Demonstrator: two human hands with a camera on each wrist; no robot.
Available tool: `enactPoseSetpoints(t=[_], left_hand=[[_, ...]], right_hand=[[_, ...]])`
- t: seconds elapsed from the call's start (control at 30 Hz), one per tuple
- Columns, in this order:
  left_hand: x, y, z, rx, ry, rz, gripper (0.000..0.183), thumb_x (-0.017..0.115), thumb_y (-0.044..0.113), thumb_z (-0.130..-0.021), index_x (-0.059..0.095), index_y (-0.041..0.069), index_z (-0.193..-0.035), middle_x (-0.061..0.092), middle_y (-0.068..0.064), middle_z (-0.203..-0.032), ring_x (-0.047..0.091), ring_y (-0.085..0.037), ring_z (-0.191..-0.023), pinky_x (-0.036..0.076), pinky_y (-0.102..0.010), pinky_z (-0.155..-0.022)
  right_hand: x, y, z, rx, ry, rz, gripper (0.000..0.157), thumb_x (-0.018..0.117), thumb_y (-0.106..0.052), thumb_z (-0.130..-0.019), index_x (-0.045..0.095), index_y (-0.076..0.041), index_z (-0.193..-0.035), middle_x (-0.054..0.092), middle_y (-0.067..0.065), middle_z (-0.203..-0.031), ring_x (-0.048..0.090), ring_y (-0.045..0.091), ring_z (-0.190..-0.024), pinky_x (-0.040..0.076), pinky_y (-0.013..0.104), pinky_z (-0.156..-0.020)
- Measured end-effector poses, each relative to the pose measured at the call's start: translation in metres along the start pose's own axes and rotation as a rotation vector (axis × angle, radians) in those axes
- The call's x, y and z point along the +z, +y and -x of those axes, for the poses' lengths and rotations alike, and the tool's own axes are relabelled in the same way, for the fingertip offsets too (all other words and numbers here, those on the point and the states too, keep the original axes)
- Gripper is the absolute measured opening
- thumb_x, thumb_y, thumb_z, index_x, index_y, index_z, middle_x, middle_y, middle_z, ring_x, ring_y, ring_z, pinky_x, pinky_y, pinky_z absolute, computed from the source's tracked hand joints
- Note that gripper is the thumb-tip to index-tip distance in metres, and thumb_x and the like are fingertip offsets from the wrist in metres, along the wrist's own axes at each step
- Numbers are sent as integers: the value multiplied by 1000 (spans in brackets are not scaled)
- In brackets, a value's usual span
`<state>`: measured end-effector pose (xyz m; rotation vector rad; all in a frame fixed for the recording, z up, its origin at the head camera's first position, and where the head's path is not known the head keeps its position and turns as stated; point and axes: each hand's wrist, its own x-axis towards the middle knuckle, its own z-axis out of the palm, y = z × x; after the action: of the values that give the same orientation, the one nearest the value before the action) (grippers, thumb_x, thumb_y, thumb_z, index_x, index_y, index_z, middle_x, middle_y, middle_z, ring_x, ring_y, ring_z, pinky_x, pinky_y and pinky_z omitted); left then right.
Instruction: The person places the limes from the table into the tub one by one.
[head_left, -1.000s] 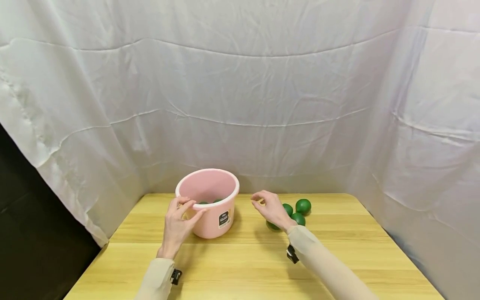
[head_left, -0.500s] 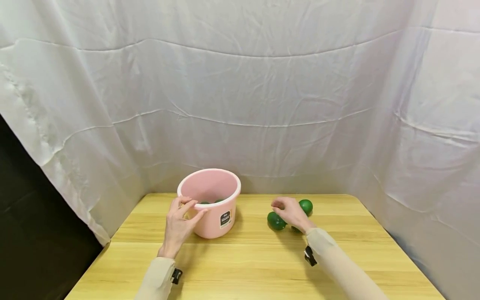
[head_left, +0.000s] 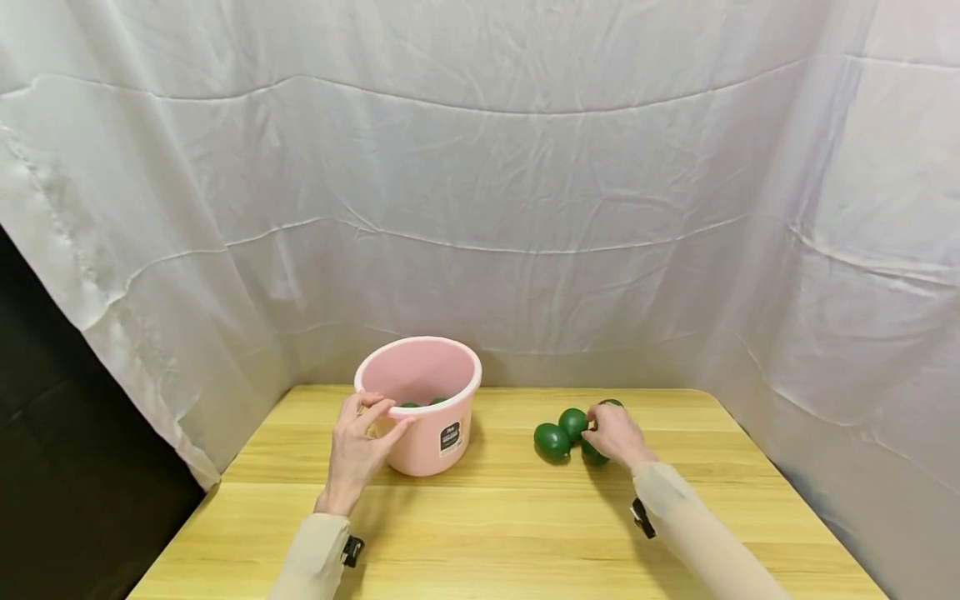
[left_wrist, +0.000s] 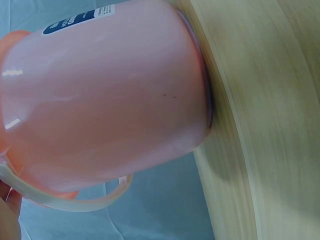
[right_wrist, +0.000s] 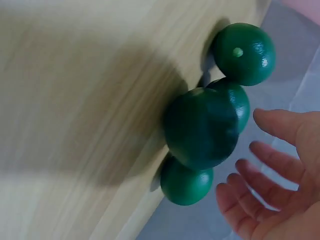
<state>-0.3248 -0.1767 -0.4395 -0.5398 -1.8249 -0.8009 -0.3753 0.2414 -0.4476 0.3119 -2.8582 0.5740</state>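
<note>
My left hand [head_left: 356,450] pinches the near left rim of a pink bucket [head_left: 416,446], thumb outside and fingers over the edge. A pale handle [left_wrist: 75,204] hangs along the bucket's side in the left wrist view. Inside the bucket, the tops of green limes [head_left: 439,401] show. To the right, my right hand [head_left: 618,435] is over a cluster of several dark green limes [head_left: 552,442], partly covering the rear and right ones. In the right wrist view its fingers [right_wrist: 267,162] are spread and slightly bent beside the largest-looking lime [right_wrist: 200,131], with nothing held.
The wooden table [head_left: 480,533] carries the bucket and the loose limes. White curtains [head_left: 510,183] surround the back and sides, and a dark area [head_left: 67,433] lies at the left. Each wrist bears a small black device [head_left: 642,518].
My right hand has moved right from between the bucket and the limes to the right part of the cluster, uncovering the left limes. The left hand stays on the bucket rim.
</note>
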Motion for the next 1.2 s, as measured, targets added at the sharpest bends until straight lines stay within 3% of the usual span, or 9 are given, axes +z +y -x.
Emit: enactPoseSetpoints(t=[0.1,0.23,0.4,0.57,0.7,0.87,1.2], left_hand=[[0,0,0,-3,-5,-6,37,93,13,-63,74,2,-92,63,-15,-101,57,-27,-100,49,-25,-90],[0,1,0,-20,-14,12,36,92,12,-63,74,1,-93,62,-13,-101,56,-27,-101,45,-16,-94],[-1,2,1,-17,-16,20,35,91,12,-65,74,1,-94,62,-13,-101,56,-28,-101,40,-10,-97],[-2,2,0,-31,-25,14,36,92,15,-65,74,2,-94,62,-13,-102,55,-26,-102,39,-9,-97],[-1,2,0,-36,-30,11,35,91,15,-66,74,3,-94,62,-12,-103,55,-26,-102,39,-9,-96],[-1,2,2,-32,-28,14,35,91,15,-66,74,2,-94,62,-12,-102,55,-26,-102,40,-10,-95],[-1,3,-1,-43,-29,9,37,92,17,-66,75,3,-95,62,-13,-103,56,-25,-103,42,-12,-96]], right_hand=[[3,4,3,31,2,18,33,77,-24,-84,66,2,-99,65,13,-90,58,24,-78,50,39,-66],[8,10,5,68,-25,19,37,79,-31,-82,64,0,-96,58,7,-80,50,21,-70,41,34,-58],[11,17,6,76,-59,20,45,78,-24,-81,62,2,-114,66,13,-95,58,24,-80,49,42,-68],[8,16,6,91,-104,12,56,70,-16,-78,56,3,-129,65,23,-114,61,31,-91,52,50,-76],[7,15,8,100,-114,13,55,71,-15,-78,55,3,-127,66,22,-108,61,29,-88,52,49,-75],[14,16,14,97,-122,-20,54,82,-18,-76,56,3,-118,64,17,-95,61,29,-86,53,49,-77],[25,25,12,65,-127,-28,60,80,-17,-79,54,9,-126,64,26,-113,62,41,-104,52,56,-89]])
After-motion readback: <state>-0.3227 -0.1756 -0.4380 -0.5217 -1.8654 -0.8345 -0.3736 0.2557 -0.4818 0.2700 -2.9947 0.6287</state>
